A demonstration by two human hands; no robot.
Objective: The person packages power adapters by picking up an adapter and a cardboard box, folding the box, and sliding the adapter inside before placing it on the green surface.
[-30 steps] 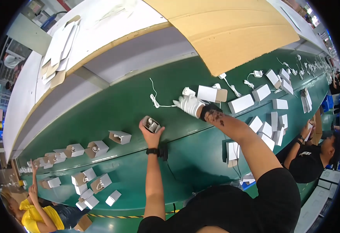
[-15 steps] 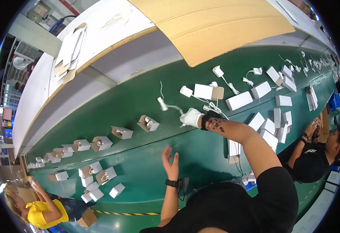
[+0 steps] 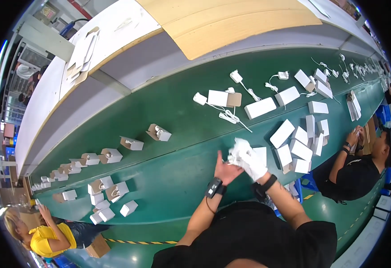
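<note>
My right hand (image 3: 248,160), in a white glove, is closed around a white charger with a cable, above the near part of the green bench. Glove and charger are both white, so the charger's outline is hard to make out. My left hand (image 3: 226,170) is bare, its fingers apart, touching or almost touching the glove from the left. A white box (image 3: 260,154) lies partly hidden behind the glove. Farther up the bench, a white charger (image 3: 200,98) with a bundled cable lies by an open white box (image 3: 218,98).
Open boxes with white contents (image 3: 158,132) line the left of the green conveyor bench (image 3: 173,174). White boxes (image 3: 299,149) crowd the right. A cardboard sheet (image 3: 235,27) overhangs the back shelf. Co-workers sit at right, in black (image 3: 351,178), and at left, in yellow (image 3: 48,241).
My right hand has drawn back from the middle of the bench with the charger, which no longer lies there. My left hand has moved right and up to meet it.
</note>
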